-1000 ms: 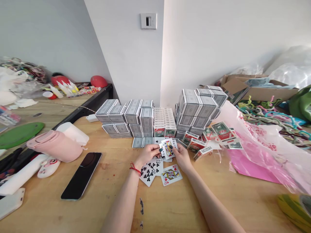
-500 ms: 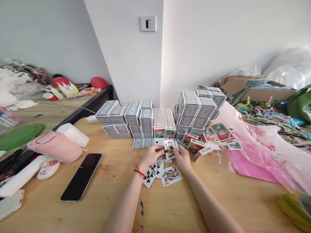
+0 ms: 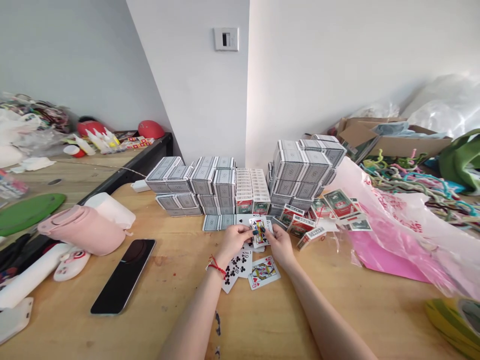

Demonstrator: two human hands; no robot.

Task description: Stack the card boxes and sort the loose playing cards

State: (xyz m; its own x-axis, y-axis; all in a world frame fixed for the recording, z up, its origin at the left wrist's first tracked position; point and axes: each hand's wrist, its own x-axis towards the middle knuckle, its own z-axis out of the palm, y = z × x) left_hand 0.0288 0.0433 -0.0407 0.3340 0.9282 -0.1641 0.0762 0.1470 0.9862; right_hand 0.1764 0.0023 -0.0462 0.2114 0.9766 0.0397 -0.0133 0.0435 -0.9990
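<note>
Both hands meet over the table at the centre. My left hand (image 3: 239,239) pinches the left side of some face-up playing cards (image 3: 258,231), a jack or similar court card on top. From the other side, the fingers of my right hand (image 3: 279,244) are closed on the same cards, thumb on the face. Just below the hands lie a queen of hearts (image 3: 263,272) and several fanned club cards (image 3: 237,269), partly hidden by my left hand and wrist. Behind them a row of cards (image 3: 220,222) lies flat, some back up.
Stacked card decks (image 3: 213,175) stand against the wall, with a taller stack (image 3: 303,170) to their right. Loose card boxes (image 3: 302,225) lie beside a pink plastic bag (image 3: 397,225). At left are a phone (image 3: 123,277) and a pink bottle (image 3: 86,229). A tape roll (image 3: 455,322) sits front right.
The view has shifted slightly. My hands still hold the cards in nearly the same place, with only small finger movement.
</note>
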